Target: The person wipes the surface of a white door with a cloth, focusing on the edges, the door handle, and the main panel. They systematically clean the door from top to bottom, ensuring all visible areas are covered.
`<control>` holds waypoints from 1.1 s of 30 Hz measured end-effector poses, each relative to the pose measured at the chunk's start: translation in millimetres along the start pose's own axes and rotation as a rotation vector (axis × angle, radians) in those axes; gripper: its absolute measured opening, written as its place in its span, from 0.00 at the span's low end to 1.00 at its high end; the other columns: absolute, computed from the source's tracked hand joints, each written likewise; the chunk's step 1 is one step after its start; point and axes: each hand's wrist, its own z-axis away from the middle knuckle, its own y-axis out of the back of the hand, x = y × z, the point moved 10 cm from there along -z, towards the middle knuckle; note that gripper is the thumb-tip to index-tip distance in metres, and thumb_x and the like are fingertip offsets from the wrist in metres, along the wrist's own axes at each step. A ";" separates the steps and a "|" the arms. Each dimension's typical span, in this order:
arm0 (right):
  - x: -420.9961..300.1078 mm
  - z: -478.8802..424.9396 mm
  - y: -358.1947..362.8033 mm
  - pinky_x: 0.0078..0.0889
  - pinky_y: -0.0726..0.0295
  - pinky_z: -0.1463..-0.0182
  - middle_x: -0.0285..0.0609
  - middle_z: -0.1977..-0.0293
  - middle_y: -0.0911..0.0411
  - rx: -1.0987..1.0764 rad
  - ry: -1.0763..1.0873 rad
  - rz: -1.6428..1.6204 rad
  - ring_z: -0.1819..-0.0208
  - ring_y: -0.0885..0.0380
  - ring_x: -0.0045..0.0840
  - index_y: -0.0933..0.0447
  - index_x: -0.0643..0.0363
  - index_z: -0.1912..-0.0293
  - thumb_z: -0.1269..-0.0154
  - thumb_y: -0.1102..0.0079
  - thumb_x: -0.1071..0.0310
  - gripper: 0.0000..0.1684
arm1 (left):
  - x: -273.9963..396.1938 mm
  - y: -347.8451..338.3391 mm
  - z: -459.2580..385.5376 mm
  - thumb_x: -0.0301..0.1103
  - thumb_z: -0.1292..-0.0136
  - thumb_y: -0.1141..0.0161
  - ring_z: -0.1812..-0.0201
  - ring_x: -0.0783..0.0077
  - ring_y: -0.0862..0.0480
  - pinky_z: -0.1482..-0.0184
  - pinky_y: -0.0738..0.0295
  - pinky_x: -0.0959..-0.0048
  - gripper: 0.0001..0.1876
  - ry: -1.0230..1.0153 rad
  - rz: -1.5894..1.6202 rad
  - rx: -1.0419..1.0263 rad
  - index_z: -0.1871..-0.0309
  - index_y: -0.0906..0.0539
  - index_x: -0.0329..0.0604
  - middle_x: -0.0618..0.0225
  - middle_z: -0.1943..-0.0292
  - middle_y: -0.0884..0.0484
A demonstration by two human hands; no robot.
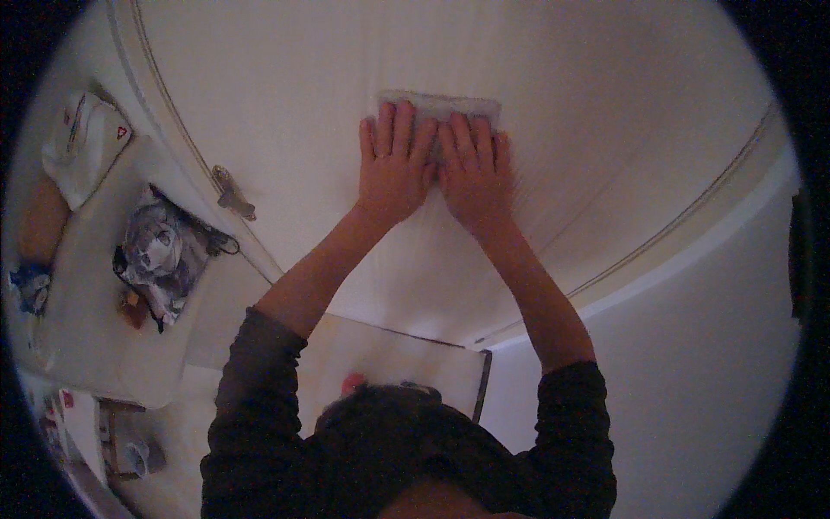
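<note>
A pale, flat folded cloth (447, 104) lies against the broad white surface of a door (292, 130). My left hand (395, 162) presses on the cloth's left part with its palm flat and fingers pointing up the picture. Beside it my right hand (476, 165) presses on the right part, fingers a little spread. The thumbs nearly meet between the hands. Only the cloth's far edge and a strip between the hands show; the rest is under my fingers. Faint streaks run over the door around the cloth.
A metal door handle (233, 194) sits at the door's left edge. Farther left, a drawstring bag with a printed figure (159, 250) and a white bag (91, 149) hang or rest by a pale surface. An open box (133, 441) is at lower left. A plain wall (681, 363) stands right.
</note>
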 end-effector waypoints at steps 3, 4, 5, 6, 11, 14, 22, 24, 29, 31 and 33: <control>-0.4 23.3 4.4 0.54 0.42 0.37 0.41 0.38 0.37 -0.016 -0.021 0.004 0.37 0.40 0.40 0.32 0.55 0.42 0.43 0.45 0.58 0.29 | 16.5 -2.9 17.4 0.43 0.48 0.38 0.32 0.45 0.45 0.37 0.52 0.37 0.32 -0.031 0.014 -0.018 0.39 0.32 0.48 0.51 0.34 0.41; -0.3 31.0 5.0 0.54 0.42 0.37 0.41 0.39 0.37 -0.028 -0.029 0.005 0.37 0.40 0.40 0.32 0.55 0.42 0.43 0.45 0.59 0.28 | 21.7 -5.7 23.0 0.43 0.48 0.38 0.32 0.45 0.45 0.37 0.52 0.37 0.31 -0.034 0.015 -0.030 0.39 0.32 0.48 0.51 0.34 0.41; 0.5 38.2 7.0 0.55 0.42 0.37 0.41 0.39 0.37 -0.014 -0.041 0.000 0.37 0.39 0.41 0.32 0.55 0.43 0.43 0.45 0.59 0.28 | 26.7 -8.7 28.3 0.44 0.48 0.39 0.32 0.46 0.45 0.37 0.52 0.37 0.31 -0.037 0.015 -0.042 0.39 0.32 0.49 0.52 0.34 0.41; 3.0 45.4 7.8 0.55 0.42 0.37 0.42 0.39 0.36 0.000 -0.052 -0.006 0.38 0.39 0.41 0.32 0.55 0.43 0.44 0.45 0.59 0.28 | 32.7 -11.9 31.9 0.44 0.48 0.39 0.32 0.46 0.46 0.37 0.52 0.37 0.31 -0.039 0.014 -0.054 0.39 0.31 0.49 0.52 0.34 0.41; 24.2 80.2 8.4 0.57 0.42 0.38 0.43 0.41 0.35 0.005 -0.109 -0.017 0.39 0.38 0.42 0.31 0.56 0.45 0.44 0.45 0.60 0.26 | 68.6 -28.5 38.1 0.45 0.47 0.39 0.32 0.49 0.46 0.37 0.54 0.37 0.30 -0.046 0.040 -0.107 0.40 0.30 0.51 0.55 0.34 0.41; 30.4 86.6 15.8 0.59 0.43 0.38 0.43 0.42 0.34 0.000 -0.153 0.000 0.38 0.38 0.43 0.30 0.56 0.46 0.44 0.45 0.61 0.25 | 79.5 -26.9 38.9 0.45 0.46 0.40 0.32 0.50 0.45 0.38 0.55 0.36 0.28 -0.065 0.054 -0.072 0.41 0.29 0.51 0.55 0.35 0.39; 45.3 82.3 24.3 0.59 0.45 0.36 0.43 0.40 0.35 0.039 -0.223 0.031 0.37 0.39 0.42 0.30 0.55 0.45 0.42 0.46 0.62 0.24 | 89.6 -19.9 22.0 0.42 0.45 0.41 0.33 0.49 0.43 0.39 0.56 0.33 0.26 -0.085 0.063 -0.070 0.41 0.29 0.51 0.55 0.35 0.39; 48.9 75.4 23.8 0.59 0.46 0.35 0.44 0.40 0.35 0.036 -0.230 0.025 0.37 0.39 0.42 0.31 0.55 0.44 0.42 0.47 0.61 0.25 | 85.0 -21.5 15.2 0.42 0.45 0.41 0.33 0.49 0.43 0.39 0.56 0.33 0.27 -0.080 0.079 -0.056 0.40 0.29 0.51 0.55 0.35 0.40; 67.8 50.1 33.2 0.60 0.49 0.34 0.45 0.38 0.37 0.084 -0.238 0.073 0.35 0.41 0.43 0.34 0.56 0.42 0.40 0.49 0.60 0.27 | 86.5 -10.9 -17.9 0.43 0.45 0.42 0.31 0.45 0.47 0.37 0.60 0.32 0.29 -0.096 0.115 0.003 0.39 0.32 0.48 0.51 0.34 0.42; 77.9 39.6 42.4 0.61 0.52 0.33 0.45 0.37 0.39 0.090 -0.241 0.082 0.34 0.41 0.43 0.35 0.56 0.40 0.40 0.50 0.59 0.28 | 89.1 -0.4 -33.2 0.42 0.47 0.40 0.31 0.50 0.46 0.37 0.59 0.34 0.30 -0.086 0.121 0.035 0.38 0.31 0.52 0.56 0.33 0.41; 85.7 31.9 50.7 0.61 0.54 0.33 0.45 0.36 0.41 0.110 -0.235 0.081 0.34 0.43 0.44 0.36 0.56 0.39 0.39 0.51 0.59 0.29 | 92.8 4.6 -45.0 0.42 0.47 0.41 0.30 0.50 0.47 0.36 0.60 0.34 0.31 -0.095 0.107 0.041 0.37 0.32 0.52 0.57 0.32 0.42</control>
